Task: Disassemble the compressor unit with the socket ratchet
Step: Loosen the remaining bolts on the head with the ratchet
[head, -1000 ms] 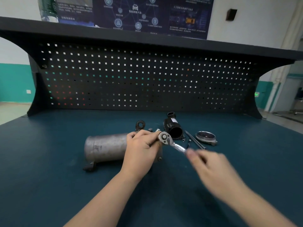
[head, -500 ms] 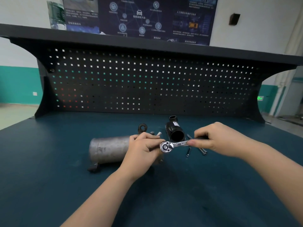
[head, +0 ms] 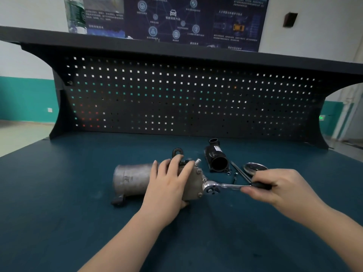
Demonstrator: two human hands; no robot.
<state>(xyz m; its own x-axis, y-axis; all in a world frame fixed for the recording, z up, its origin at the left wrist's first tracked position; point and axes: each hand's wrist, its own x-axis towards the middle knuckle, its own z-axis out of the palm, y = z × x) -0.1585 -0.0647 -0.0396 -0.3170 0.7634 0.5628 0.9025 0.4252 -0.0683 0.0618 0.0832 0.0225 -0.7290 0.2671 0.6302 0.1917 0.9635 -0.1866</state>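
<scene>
At centre frame, a person steadies the compressor unit (head: 135,178), lying on its side on the blue bench (head: 59,222), with the left hand (head: 169,181) laid over the body, fingers curved across the top and thumb hidden beneath. The right hand (head: 275,186), to the right of centre, grips the black handle of the socket ratchet (head: 222,187), whose head sits on a bolt at the unit's right-hand end face. Parts already off lie just behind: a black housing (head: 217,160), a round cover (head: 254,168) and long bolts (head: 240,171). To work this bolt cleanly, the socket probably wants keeping square and pressed home, the swing short, the left hand bearing down so the cylinder cannot roll.
</scene>
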